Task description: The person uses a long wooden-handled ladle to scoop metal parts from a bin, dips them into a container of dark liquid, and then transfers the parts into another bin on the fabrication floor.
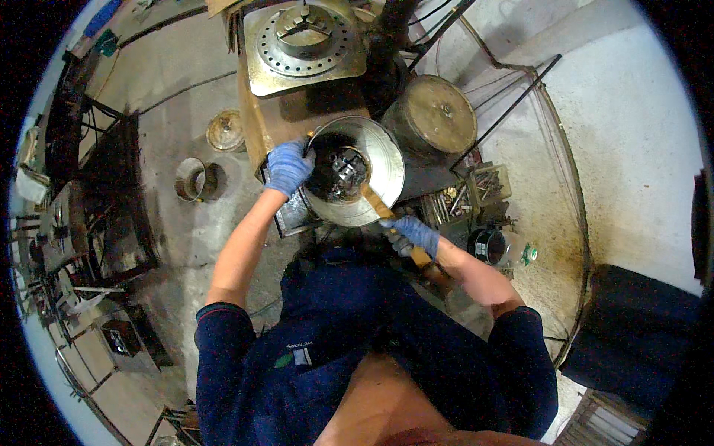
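Observation:
A round metal bucket [386,157] is tilted in front of me, its mouth facing up. Dark metal parts [346,168] lie at its bottom. My left hand [289,168], in a blue knit glove, is closed on the bucket's left rim. In the gloved fingers of my right hand [413,234] is a flat wooden stick [381,204], slanting over the near right rim. Its upper end reaches inside the bucket; whether that end touches the parts, I cannot tell. The stick's lower end passes below my right hand.
Beyond the bucket stands a machine table with a three-jaw chuck [303,33]. To its right is a large lidded drum [439,115]. Bins of loose metal pieces [487,184] sit right of my hand, near a black can [489,245]. Another open bucket [191,180] stands on the left floor.

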A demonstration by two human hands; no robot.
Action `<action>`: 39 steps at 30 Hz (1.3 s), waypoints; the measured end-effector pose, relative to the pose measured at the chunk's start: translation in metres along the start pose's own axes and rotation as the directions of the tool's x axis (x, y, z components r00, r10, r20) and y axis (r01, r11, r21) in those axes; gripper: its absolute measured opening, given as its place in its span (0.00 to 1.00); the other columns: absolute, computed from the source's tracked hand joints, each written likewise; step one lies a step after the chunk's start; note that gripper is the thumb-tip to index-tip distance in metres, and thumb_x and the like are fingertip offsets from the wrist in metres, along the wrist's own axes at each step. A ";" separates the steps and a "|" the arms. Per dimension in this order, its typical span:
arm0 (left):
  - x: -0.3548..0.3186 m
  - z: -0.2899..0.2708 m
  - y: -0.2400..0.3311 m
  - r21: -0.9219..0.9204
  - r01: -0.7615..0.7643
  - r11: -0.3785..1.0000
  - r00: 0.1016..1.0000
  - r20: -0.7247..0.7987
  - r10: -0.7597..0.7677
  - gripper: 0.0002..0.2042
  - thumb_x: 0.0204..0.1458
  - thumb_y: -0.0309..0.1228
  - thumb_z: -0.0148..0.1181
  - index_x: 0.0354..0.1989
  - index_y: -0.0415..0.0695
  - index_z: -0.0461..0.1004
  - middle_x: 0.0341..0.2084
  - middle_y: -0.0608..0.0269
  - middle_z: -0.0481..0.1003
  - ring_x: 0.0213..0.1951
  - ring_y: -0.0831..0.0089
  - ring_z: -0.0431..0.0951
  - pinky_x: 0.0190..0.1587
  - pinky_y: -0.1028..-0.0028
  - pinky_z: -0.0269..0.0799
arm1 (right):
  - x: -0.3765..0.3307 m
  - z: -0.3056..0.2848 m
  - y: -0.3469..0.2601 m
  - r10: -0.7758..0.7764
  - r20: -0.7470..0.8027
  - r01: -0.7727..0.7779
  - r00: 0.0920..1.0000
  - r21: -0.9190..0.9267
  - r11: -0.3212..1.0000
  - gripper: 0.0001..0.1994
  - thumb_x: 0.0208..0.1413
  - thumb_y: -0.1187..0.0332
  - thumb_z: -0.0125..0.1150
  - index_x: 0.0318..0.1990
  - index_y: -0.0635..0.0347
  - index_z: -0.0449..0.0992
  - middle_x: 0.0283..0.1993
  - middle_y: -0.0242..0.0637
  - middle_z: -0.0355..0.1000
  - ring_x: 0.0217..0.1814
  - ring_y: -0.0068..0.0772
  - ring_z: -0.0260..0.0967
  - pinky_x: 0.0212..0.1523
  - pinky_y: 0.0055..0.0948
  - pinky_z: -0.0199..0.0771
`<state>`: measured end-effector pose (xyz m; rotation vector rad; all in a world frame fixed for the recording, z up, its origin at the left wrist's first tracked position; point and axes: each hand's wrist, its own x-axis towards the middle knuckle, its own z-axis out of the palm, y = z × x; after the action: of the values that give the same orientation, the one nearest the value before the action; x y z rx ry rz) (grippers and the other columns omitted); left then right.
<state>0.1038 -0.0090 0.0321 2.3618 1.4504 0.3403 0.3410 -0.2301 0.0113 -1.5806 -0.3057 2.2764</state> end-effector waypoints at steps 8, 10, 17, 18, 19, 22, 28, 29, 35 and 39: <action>0.002 0.005 -0.008 -0.089 -0.049 0.995 0.995 -0.088 0.042 0.13 0.41 0.36 0.53 0.36 0.47 0.73 0.25 0.49 0.73 0.31 0.52 0.73 0.35 0.59 0.68 | -0.012 0.063 -0.007 -0.087 0.257 -0.025 0.962 0.402 0.915 0.18 0.50 0.48 0.51 0.25 0.53 0.63 0.12 0.22 0.52 0.09 0.18 0.49 0.09 0.19 0.51; 0.008 0.003 -0.011 -0.083 0.014 0.996 0.999 -0.033 -0.016 0.12 0.41 0.36 0.52 0.35 0.47 0.73 0.25 0.49 0.73 0.31 0.52 0.73 0.34 0.59 0.68 | 0.002 0.051 -0.006 -0.098 0.420 -0.124 0.902 0.470 0.874 0.17 0.50 0.48 0.51 0.26 0.53 0.64 0.13 0.25 0.56 0.09 0.19 0.52 0.09 0.19 0.53; 0.004 0.006 -0.028 -0.108 0.071 0.992 0.993 -0.082 -0.080 0.11 0.41 0.37 0.52 0.33 0.47 0.73 0.26 0.49 0.73 0.31 0.53 0.73 0.34 0.60 0.68 | -0.056 0.061 -0.023 -0.057 0.102 0.043 0.993 0.127 0.991 0.20 0.47 0.46 0.53 0.27 0.55 0.66 0.14 0.24 0.57 0.10 0.18 0.54 0.10 0.18 0.54; 0.005 0.006 -0.029 -0.105 0.102 0.989 0.992 -0.065 -0.109 0.11 0.41 0.37 0.52 0.33 0.47 0.73 0.26 0.50 0.74 0.32 0.53 0.74 0.35 0.60 0.68 | -0.046 0.061 -0.021 -0.037 0.184 -0.010 0.982 0.249 0.968 0.20 0.47 0.46 0.54 0.28 0.56 0.65 0.13 0.22 0.54 0.09 0.16 0.50 0.08 0.18 0.52; 0.003 0.006 -0.029 -0.108 0.118 0.987 0.991 -0.044 -0.123 0.12 0.41 0.37 0.52 0.33 0.47 0.73 0.26 0.50 0.74 0.32 0.54 0.74 0.36 0.61 0.68 | -0.038 0.057 -0.017 -0.021 0.216 -0.042 0.976 0.281 0.959 0.21 0.47 0.46 0.54 0.29 0.56 0.65 0.13 0.22 0.53 0.09 0.15 0.49 0.08 0.18 0.51; -0.009 -0.006 -0.021 -0.105 0.133 0.985 0.991 0.001 -0.134 0.12 0.41 0.37 0.52 0.35 0.48 0.73 0.28 0.51 0.74 0.33 0.55 0.74 0.37 0.62 0.69 | -0.014 0.043 -0.008 0.004 0.287 -0.100 0.958 0.321 0.942 0.21 0.46 0.47 0.55 0.30 0.57 0.64 0.13 0.20 0.49 0.09 0.13 0.46 0.07 0.16 0.47; -0.016 -0.009 -0.019 -0.125 0.064 0.990 0.997 -0.036 -0.069 0.13 0.40 0.38 0.53 0.35 0.48 0.73 0.28 0.52 0.74 0.32 0.55 0.74 0.35 0.62 0.69 | -0.017 0.010 -0.025 0.042 0.212 -0.099 0.976 0.268 0.958 0.21 0.47 0.48 0.55 0.28 0.60 0.67 0.13 0.26 0.58 0.08 0.18 0.53 0.08 0.17 0.55; -0.015 -0.007 -0.018 -0.135 0.042 0.990 0.998 -0.041 -0.048 0.13 0.40 0.38 0.53 0.34 0.48 0.73 0.27 0.51 0.74 0.32 0.54 0.74 0.35 0.62 0.69 | -0.025 0.009 -0.031 -0.038 0.091 0.025 0.995 0.138 0.990 0.21 0.47 0.48 0.55 0.27 0.61 0.69 0.14 0.29 0.63 0.08 0.19 0.57 0.08 0.18 0.57; -0.025 0.001 -0.013 -0.160 -0.003 0.987 0.995 -0.095 -0.012 0.12 0.40 0.36 0.53 0.33 0.46 0.73 0.24 0.48 0.73 0.30 0.52 0.73 0.33 0.60 0.68 | -0.011 -0.012 -0.021 -0.043 -0.194 -0.017 0.980 -0.295 0.955 0.20 0.48 0.47 0.54 0.28 0.58 0.73 0.19 0.36 0.70 0.15 0.27 0.65 0.13 0.24 0.65; -0.024 -0.002 -0.013 -0.124 0.004 0.992 0.998 -0.068 -0.013 0.13 0.40 0.36 0.53 0.33 0.46 0.73 0.24 0.48 0.73 0.30 0.52 0.73 0.34 0.60 0.68 | 0.002 0.000 -0.009 -0.079 -0.100 0.034 0.992 -0.392 0.919 0.18 0.47 0.49 0.56 0.25 0.57 0.72 0.19 0.34 0.68 0.15 0.27 0.64 0.15 0.26 0.66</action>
<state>0.0817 -0.0247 0.0276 2.2649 1.4259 0.4994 0.3417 -0.2217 0.0132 -1.8527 -0.8067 2.1636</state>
